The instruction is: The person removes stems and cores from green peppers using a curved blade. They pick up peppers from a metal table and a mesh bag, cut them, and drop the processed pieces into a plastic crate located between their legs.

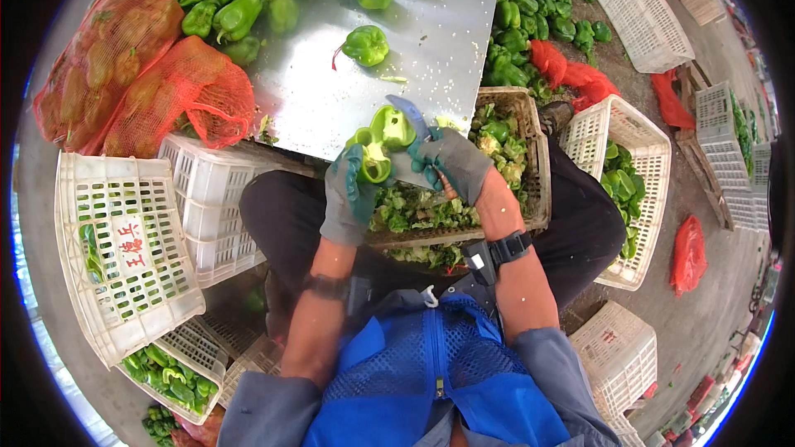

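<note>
My left hand [348, 197], in a grey and green glove, is closed around a cut-open green bell pepper [377, 164], its pale inside facing up. Gripped in my gloved right hand [457, 164] is a knife [406, 112] with a short curved blade, held just right of the pepper. Both hands are over the near edge of the metal table [306, 103], above a crate [540, 174] of green trimmings between my legs. One whole green bell pepper [365, 45] lies on the table beyond the blade, with pale seeds scattered around.
Many green peppers [240, 12] are heaped at the table's far left, beside red mesh bags [186, 91]. White crates [124, 240] stand close on my left; another crate [654, 190] holding pepper pieces is on my right. More peppers [522, 0] lie beyond the table's right edge.
</note>
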Demonstrator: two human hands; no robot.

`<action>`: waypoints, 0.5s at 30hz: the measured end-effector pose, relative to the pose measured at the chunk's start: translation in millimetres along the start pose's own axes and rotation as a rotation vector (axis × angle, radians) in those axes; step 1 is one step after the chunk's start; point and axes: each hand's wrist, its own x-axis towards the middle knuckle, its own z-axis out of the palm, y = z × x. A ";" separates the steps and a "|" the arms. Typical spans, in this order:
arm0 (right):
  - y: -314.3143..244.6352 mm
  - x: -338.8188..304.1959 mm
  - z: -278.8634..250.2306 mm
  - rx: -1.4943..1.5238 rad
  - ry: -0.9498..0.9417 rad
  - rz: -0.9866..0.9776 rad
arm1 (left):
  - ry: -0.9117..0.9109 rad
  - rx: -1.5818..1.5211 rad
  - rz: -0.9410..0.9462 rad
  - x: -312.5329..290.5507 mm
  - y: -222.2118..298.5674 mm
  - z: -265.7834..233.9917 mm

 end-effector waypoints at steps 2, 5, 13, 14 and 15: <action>0.0 4.6 2.2 -0.020 0.122 -0.024 | -0.050 -0.080 -0.028 -4.1 -2.2 -0.8; 1.2 1.6 11.8 -0.239 0.379 -0.207 | -0.075 -0.181 -0.051 -4.0 -3.5 9.2; 17.4 -11.4 48.1 -0.948 0.416 -0.702 | -0.035 0.274 0.016 -10.9 -10.6 9.2; 24.5 -8.2 44.0 -0.966 0.447 -0.792 | -0.013 0.264 0.019 -12.6 -11.0 14.3; 29.1 -7.1 42.5 -0.982 0.472 -0.882 | -0.013 0.265 0.017 -14.6 -9.3 21.1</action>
